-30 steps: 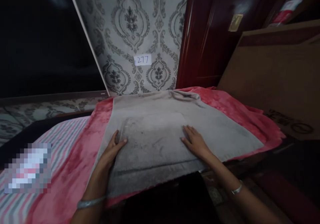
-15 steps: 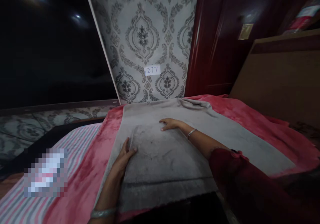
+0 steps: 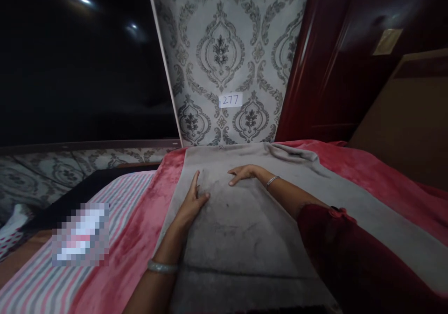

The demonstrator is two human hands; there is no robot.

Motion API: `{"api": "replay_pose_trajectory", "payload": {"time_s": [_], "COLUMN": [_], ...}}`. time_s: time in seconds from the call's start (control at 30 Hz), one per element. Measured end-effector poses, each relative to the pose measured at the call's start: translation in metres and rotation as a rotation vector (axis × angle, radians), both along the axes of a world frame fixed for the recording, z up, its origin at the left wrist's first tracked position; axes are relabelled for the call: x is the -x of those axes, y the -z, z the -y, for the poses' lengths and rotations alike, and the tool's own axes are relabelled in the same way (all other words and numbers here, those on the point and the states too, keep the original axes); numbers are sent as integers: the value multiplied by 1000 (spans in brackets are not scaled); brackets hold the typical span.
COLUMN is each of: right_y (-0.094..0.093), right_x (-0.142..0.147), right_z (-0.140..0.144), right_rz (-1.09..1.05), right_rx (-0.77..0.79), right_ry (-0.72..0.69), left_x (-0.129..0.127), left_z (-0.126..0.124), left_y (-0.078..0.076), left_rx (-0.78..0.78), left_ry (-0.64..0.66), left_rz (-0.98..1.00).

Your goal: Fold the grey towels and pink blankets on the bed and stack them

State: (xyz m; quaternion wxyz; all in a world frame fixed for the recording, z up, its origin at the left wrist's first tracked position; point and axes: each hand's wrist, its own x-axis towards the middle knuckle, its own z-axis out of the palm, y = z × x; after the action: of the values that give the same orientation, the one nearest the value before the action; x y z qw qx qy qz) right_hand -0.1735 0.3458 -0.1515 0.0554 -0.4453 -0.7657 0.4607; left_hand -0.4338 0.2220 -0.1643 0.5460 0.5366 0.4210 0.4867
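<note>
A grey, soft-looking cloth (image 3: 231,225) lies spread in front of me, with a dark crease across its near part and a bunched fold (image 3: 294,153) at its far right. Whether it is a garment or a blanket I cannot tell. My left hand (image 3: 192,204) is on its left part, fingers stretched forward and thumb apart. Toward the cloth's far middle, my right hand (image 3: 245,173) rests with fingers pointing left and the thumb spread from them. Neither hand grips anything.
Beneath the grey cloth is a pink plush blanket (image 3: 140,225). A striped cloth (image 3: 122,202) lies to the left, with a blurred-out item on it. Behind stand a large dark screen (image 3: 84,71), patterned wallpaper with a "277" label (image 3: 230,100), and a brown board (image 3: 413,122) at right.
My left hand has moved forward and to the right over the cloth, nearer my right hand. The right hand stays about where it was on the cloth. The view has turned slightly left.
</note>
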Motion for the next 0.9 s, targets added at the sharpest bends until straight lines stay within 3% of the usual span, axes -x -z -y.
{"api": "replay_pose_trajectory", "payload": {"time_s": [0.17,0.33,0.47,0.6,0.67,0.73,0.8,0.9], "right_y": [-28,-62,-91,-115,-125,-136,-148,-168], "right_x": [-12,-27,-38,-46,-51,-55,-61,-73], "right_z": [14,44,80,113,127,139,150,167], "right_rz": [-162,-274,-317,-336,-360,-399,-422,-445], "right_rx": [326,157,-42,-194,-236,-256,-286,-363], "right_ry": [-22,58,94,179,252,331,405,517], "left_x": [-7,-2,21,35,29,15,-4,-33], "left_z": [14,19,25,46,60,73,83,93], "left_y": [-34,-46,-25,24,49,63,61,36], "left_rx": [-147,-119,121,383,384,319,267,171], "left_ry": [156,225,266,372,381,326,265,219], "left_rz": [-46,73,345,652,813,937,992,978]}}
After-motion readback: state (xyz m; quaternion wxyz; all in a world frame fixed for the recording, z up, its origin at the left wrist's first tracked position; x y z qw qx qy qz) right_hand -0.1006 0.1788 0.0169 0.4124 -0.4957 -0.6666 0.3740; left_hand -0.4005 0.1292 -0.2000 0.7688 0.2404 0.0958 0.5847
